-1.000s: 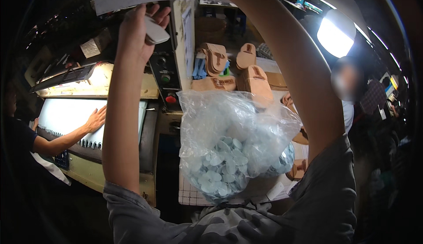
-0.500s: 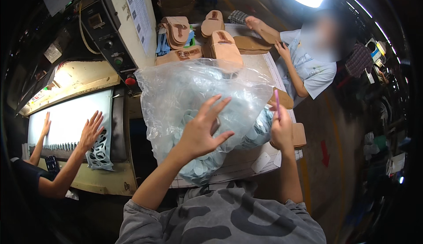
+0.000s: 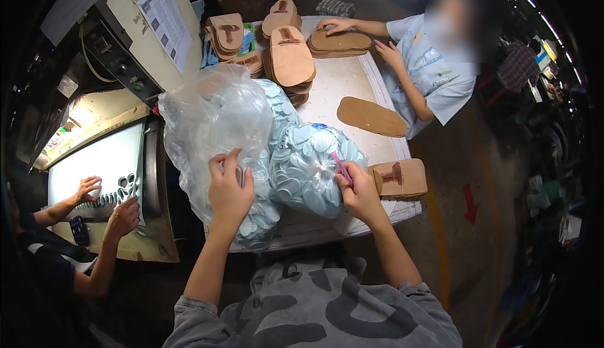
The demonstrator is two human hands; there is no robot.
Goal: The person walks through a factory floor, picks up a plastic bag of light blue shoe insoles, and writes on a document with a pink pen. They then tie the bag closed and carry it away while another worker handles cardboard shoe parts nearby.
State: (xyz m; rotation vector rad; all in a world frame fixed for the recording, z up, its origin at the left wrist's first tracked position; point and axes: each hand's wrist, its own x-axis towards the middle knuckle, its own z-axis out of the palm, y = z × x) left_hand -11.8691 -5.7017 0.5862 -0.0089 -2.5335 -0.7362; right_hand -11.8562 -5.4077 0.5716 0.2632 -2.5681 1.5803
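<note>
My left hand [image 3: 230, 189] is curled at the near side of a large clear plastic bag [image 3: 217, 115]. A small dark thing shows between its thumb and fingers, too little to name. Pale blue flat cut pieces fill the bag's lower part. To its right sits a second clear bag [image 3: 305, 181] full of the same pieces, its top gathered to a bunch. At that bunch my right hand [image 3: 362, 194] pinches a pink strip [image 3: 341, 169], which stands up from its fingers.
Stacks of tan sole-shaped pieces [image 3: 292, 62] stand at the back of the white table [image 3: 336, 93]; another stack [image 3: 402, 178] is at the right edge. A co-worker's hand [image 3: 336, 26] rests on brown soles [image 3: 340, 43]. A brown sole [image 3: 371, 116] lies apart. Left, another person handles a pale sheet [image 3: 94, 165] at a machine.
The large bag's loose plastic has shifted left, uncovering the second bag. Both my hands moved left and my left fingers curled in. The co-worker's hand lowered onto the brown soles.
</note>
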